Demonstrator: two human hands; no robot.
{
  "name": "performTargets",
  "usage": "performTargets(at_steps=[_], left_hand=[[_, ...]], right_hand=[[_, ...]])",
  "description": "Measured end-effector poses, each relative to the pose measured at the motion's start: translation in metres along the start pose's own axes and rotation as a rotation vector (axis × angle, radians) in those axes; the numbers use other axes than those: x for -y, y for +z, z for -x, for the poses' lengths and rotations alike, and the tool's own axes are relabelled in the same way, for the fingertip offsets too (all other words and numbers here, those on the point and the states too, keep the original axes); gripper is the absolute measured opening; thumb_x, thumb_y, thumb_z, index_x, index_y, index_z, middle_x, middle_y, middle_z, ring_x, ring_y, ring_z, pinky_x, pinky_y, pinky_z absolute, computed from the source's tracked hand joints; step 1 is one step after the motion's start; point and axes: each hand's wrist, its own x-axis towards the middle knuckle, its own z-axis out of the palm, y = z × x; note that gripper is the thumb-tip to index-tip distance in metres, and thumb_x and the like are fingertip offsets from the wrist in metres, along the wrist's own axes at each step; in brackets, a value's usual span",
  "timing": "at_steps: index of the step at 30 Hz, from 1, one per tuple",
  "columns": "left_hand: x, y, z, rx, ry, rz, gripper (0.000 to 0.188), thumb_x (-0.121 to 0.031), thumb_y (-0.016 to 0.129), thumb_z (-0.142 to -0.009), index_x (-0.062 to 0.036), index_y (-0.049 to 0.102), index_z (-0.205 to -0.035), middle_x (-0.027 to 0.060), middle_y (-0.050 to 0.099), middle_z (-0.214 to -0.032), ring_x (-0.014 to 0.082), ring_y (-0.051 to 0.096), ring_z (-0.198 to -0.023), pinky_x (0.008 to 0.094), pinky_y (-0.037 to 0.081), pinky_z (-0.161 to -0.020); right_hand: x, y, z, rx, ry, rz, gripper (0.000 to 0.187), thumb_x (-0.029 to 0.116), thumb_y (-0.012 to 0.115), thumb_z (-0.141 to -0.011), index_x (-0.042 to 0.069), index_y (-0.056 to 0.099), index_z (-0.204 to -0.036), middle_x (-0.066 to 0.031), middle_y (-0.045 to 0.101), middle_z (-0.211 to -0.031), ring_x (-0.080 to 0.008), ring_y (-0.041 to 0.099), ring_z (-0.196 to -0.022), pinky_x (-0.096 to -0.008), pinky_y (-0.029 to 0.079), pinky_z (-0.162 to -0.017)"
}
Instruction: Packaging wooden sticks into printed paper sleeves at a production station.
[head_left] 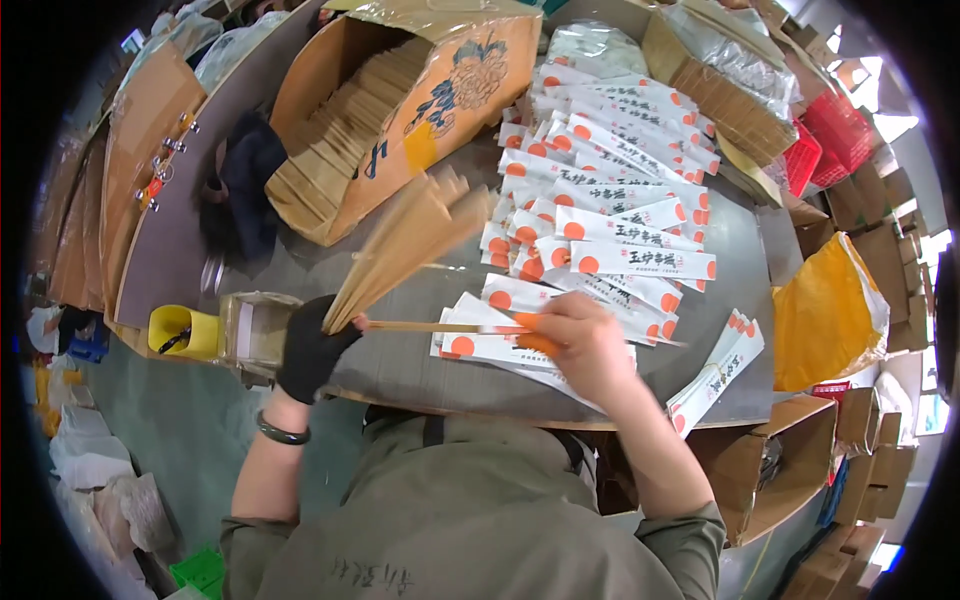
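My left hand (pixel 312 350), in a black glove, is closed around a fanned bunch of flat brown strips (pixel 400 240), blurred at their upper ends. A thin brown stick-like strip (pixel 430 327) runs level from that hand to my right hand (pixel 585 345). Orange covers sit on the fingers of my right hand, which pinch the strip's far end. Whether those fingers also grip a white sleeve is hidden. Under and beyond the right hand lie printed white paper sleeves (pixel 640 262) with orange dots, heaped in overlapping rows.
An open cardboard box (pixel 470 85) of brown strips stands at the back. A banded sleeve bundle (pixel 716 375) lies at the right edge. Dark cloth (pixel 245 190), a yellow cup (pixel 185 332) and a small taped box (pixel 262 332) are left. An orange-yellow bag (pixel 830 315) stands right.
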Motion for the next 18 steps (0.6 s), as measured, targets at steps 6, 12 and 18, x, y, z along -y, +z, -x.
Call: performTargets(at_steps=[6,12,18], left_hand=[[-0.044,0.094,-0.042,-0.223,0.070,0.581,0.035,-0.029,0.050,-0.101,-0.0029,0.061,-0.121,0.0046,0.064,-0.113,0.0127,0.055,-0.104,0.0313,0.042,-0.094],[0.107,0.096,-0.019,-0.529,-0.024,0.000,0.040,-0.035,0.063,-0.091,-0.0006,0.059,-0.111,0.0114,0.065,-0.099,0.0249,0.063,-0.091,0.0389,0.050,-0.080],[0.071,0.125,-0.015,-0.241,-0.179,0.572,0.013,-0.015,0.064,-0.090,-0.0030,0.067,-0.096,0.0021,0.063,-0.080,0.0110,0.058,-0.068,0.0238,0.047,-0.059]], right_hand=[[-0.012,0.033,-0.043,0.034,-0.170,0.247,0.027,0.020,0.073,-0.077,0.004,0.062,-0.096,-0.0092,0.059,-0.081,-0.0272,0.059,-0.077,-0.0385,0.049,-0.069],[-0.140,-0.215,-0.147,-0.627,0.449,-0.896,0.079,0.075,0.039,-0.088,0.004,0.053,-0.121,-0.0045,0.060,-0.085,-0.0183,0.058,-0.081,-0.0340,0.047,-0.071],[-0.105,-0.265,-0.179,-0.930,0.345,-0.962,0.045,0.043,0.044,-0.097,0.002,0.053,-0.114,-0.0119,0.064,-0.099,-0.0210,0.062,-0.086,-0.0332,0.049,-0.073]])
